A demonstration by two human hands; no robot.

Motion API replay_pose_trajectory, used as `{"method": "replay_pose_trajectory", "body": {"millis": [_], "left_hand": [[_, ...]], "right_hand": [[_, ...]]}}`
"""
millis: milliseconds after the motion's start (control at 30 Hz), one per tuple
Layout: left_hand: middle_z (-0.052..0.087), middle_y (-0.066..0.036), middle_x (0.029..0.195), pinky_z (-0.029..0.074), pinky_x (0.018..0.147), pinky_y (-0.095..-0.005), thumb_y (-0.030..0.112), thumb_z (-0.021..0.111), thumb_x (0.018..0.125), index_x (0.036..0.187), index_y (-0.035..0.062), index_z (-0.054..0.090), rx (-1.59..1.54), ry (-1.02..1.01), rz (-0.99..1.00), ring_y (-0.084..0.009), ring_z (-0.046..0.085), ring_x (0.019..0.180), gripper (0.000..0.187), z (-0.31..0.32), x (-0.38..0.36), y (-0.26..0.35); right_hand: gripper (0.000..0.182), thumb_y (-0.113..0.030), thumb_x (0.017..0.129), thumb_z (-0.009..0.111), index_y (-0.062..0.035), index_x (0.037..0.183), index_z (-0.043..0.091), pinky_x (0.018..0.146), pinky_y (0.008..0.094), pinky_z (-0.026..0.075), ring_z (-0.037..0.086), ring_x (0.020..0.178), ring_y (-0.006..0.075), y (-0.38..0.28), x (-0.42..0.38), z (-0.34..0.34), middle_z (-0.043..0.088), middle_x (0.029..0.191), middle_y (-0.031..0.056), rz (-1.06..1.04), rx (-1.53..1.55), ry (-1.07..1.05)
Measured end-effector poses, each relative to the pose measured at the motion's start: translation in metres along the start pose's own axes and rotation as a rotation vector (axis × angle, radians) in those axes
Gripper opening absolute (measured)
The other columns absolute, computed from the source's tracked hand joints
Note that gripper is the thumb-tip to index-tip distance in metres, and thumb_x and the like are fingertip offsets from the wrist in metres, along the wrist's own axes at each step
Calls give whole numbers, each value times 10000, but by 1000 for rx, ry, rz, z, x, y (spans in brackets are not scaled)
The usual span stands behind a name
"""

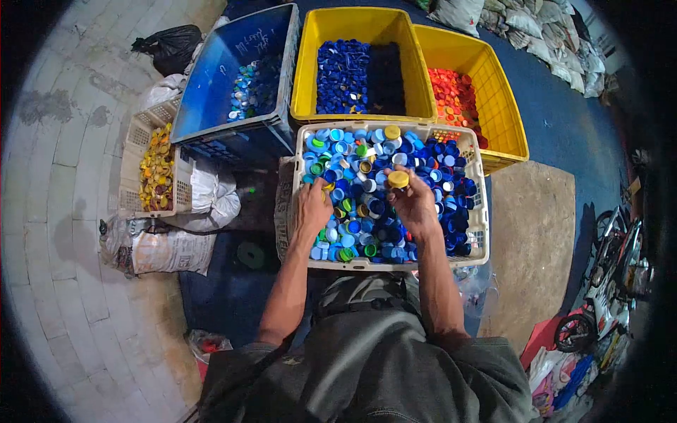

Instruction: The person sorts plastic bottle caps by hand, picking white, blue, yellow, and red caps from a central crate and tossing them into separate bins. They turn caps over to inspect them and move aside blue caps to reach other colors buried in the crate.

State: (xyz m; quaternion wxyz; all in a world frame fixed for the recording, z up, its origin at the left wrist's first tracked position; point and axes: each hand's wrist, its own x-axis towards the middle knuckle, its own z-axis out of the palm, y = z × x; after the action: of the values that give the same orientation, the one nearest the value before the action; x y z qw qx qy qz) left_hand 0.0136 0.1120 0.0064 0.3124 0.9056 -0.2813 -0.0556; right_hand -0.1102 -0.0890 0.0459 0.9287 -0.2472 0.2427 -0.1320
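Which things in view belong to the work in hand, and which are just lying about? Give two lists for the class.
Seem to belong:
Right hand, holding yellow cap
Left hand, among mixed caps
White crate
Blue bin, yellow bins and side crate, holding caps

Seem just lying about:
Black bag
Brown board
Stacked sacks

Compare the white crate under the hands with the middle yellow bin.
Depth: the white crate is shallow, the middle yellow bin deep.
Contents: the white crate holds mixed-colour caps; the middle yellow bin holds mostly dark-blue caps.
Fill: caps reach near the white crate's rim but sit well below the middle yellow bin's.
Shared: both are open-topped.
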Motion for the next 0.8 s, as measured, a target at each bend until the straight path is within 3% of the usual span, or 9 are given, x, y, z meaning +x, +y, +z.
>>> {"method": "replay_pose_trajectory", "body": {"millis": [100,300,433,533,567,700,800], "left_hand": [[569,-201,881,467,729,-460,66,655,773,1054,71,638,85,-31,33,-394,583,862,282,-4,5,9],[553,-198,835,452,696,-451,58,687,769,895,43,648,92,6,50,-373,564,799,133,4,11,-5],[572,-152,838,451,637,-395,105,696,801,877,46,625,-12,123,122,-303,575,766,119,1,8,-10],[589,-81,869,450,605,-333,132,700,825,960,36,601,-1231,-127,-469,-217,580,772,193,-8,2,-8],[615,-80,986,486,623,-296,158,633,876,1030,5,559,-1463,-125,-501,-173,595,834,229,-10,-4,-3],[624,-156,1150,538,789,-386,222,522,873,1107,-49,578,-2076,-304,-624,-239,624,995,362,-30,-12,23],[631,-155,1130,533,807,-416,214,529,863,1092,-51,586,-2095,-103,-688,-260,627,978,355,-23,-21,28]], "right_hand": [[363,-295,977,482,-17,1208,513,698,280,509,620,900,209,6,-10,-6,620,1125,134,6,39,-45],[396,-317,995,443,-33,1271,442,732,348,514,605,938,239,5,-23,-6,588,1145,118,36,60,-71],[350,-322,994,446,-52,1214,480,723,359,509,606,918,227,4,-27,-7,593,1127,114,88,40,76],[315,-309,963,506,-71,1168,527,721,352,493,601,895,205,1,-30,-10,601,1084,90,132,63,32],[310,-306,945,529,-77,1153,539,715,342,481,593,871,189,2,-29,-10,599,1045,74,126,17,30],[321,-303,882,603,-94,1123,565,668,306,435,536,747,129,7,-27,-8,560,894,14,126,-133,77],[267,-255,897,597,-102,1114,566,580,268,391,462,645,91,12,-25,-3,508,808,-24,159,-133,25]]}}
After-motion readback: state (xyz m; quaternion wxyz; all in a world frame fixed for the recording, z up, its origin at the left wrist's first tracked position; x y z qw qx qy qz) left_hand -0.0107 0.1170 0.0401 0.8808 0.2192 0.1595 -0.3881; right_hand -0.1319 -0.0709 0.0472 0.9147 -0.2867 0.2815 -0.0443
